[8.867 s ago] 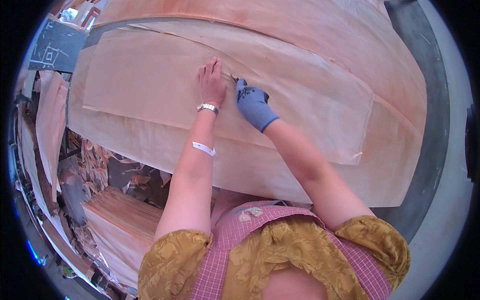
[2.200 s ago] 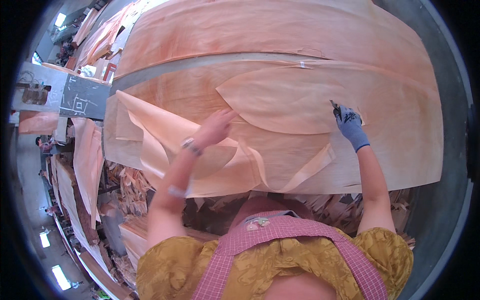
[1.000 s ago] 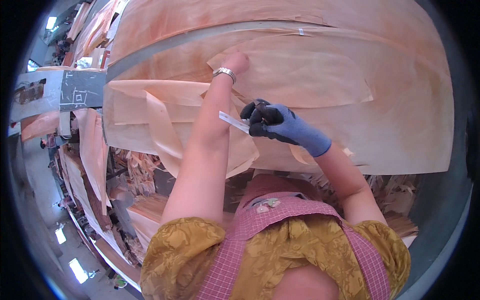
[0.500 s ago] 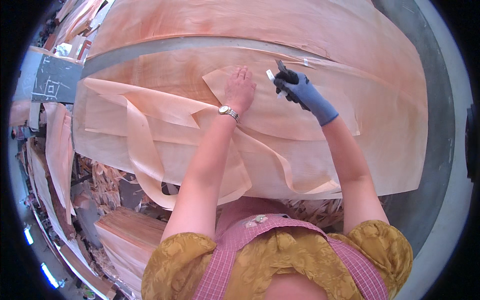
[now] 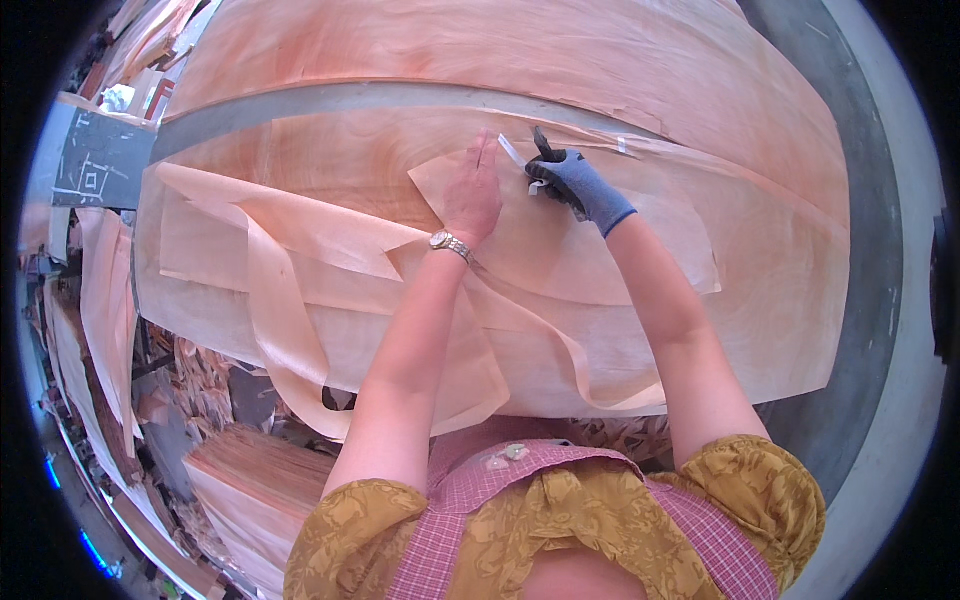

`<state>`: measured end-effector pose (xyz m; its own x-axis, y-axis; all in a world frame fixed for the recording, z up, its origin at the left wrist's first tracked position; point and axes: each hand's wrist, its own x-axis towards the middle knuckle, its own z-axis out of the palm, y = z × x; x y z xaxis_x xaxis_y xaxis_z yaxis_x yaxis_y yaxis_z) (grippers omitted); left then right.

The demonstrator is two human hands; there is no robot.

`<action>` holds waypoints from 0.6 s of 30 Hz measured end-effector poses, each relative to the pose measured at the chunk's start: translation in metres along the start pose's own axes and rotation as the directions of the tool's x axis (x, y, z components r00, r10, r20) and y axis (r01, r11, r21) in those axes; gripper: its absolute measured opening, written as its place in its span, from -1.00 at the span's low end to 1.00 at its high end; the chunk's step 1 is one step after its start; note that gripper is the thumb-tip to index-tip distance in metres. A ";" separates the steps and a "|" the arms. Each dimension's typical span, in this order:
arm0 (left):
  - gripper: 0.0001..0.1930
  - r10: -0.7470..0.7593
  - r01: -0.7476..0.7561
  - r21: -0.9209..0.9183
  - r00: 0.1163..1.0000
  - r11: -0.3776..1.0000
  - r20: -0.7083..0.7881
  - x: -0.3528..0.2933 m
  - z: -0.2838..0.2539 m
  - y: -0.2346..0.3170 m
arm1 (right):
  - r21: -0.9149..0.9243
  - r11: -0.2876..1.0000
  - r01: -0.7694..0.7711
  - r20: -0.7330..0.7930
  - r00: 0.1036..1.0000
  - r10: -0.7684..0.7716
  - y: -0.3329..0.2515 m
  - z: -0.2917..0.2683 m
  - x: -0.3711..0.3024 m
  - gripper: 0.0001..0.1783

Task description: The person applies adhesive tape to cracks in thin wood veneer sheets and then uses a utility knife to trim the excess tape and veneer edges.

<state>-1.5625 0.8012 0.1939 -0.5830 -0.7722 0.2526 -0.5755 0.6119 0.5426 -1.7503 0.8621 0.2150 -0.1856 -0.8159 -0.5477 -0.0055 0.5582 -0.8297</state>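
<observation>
My left hand (image 5: 472, 198), bare and with a watch (image 5: 450, 243) at the wrist, is open over a thin wood veneer sheet (image 5: 570, 245), its fingers stretched away from me. Just to its right, my right hand (image 5: 570, 183) in a blue and black glove is closed. A dark, narrow tool (image 5: 541, 141), its kind unclear, sticks out of that grip. From the same hand a short white strip (image 5: 512, 151), like tape, points up toward my left fingertips; whether they touch it I cannot tell. A pointed veneer piece (image 5: 428, 182) lies under my left hand.
Long curled veneer offcuts (image 5: 270, 285) lie at the left and hang over the near edge. Beyond a grey gap lies another large veneer sheet (image 5: 450, 50). A small white patch (image 5: 623, 146) sits on a seam. Stacked veneer (image 5: 250, 465) and scraps (image 5: 205, 385) are at lower left.
My right hand has moved left, closer to my left hand, and the white strip now points toward it. My left hand has turned, its fingers now drawn together.
</observation>
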 end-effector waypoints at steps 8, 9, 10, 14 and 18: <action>-0.52 0.235 -0.244 0.240 0.970 0.940 0.068 0.007 0.003 -0.009 | 0.027 0.999 -0.038 -0.026 0.999 0.039 0.001 -0.001 0.000 -0.71; -0.53 0.250 -0.258 0.244 0.966 0.935 0.063 0.007 0.006 -0.010 | 0.009 0.998 -0.055 -0.010 0.998 0.055 0.001 -0.005 -0.003 -0.70; -0.54 0.266 -0.272 0.247 0.962 0.930 0.059 0.008 0.009 -0.012 | -0.008 0.997 -0.071 0.006 0.997 0.071 0.002 -0.007 -0.005 -0.69; -0.58 0.329 -0.344 0.314 0.939 0.885 0.101 0.016 0.018 -0.018 | -0.302 0.950 0.079 -0.083 0.991 -0.109 0.005 -0.012 0.000 -0.72; -0.57 0.357 -0.376 0.379 0.926 0.846 0.123 0.020 0.025 -0.018 | -0.928 0.372 0.038 -0.156 0.865 -0.478 -0.013 -0.003 0.007 -0.73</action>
<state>-1.5787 0.7791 0.1694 -0.8156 -0.4757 0.3295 -0.4845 0.8727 0.0606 -1.7546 0.8493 0.2223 -0.3114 -0.9484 -0.0603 -0.9205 0.3168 -0.2288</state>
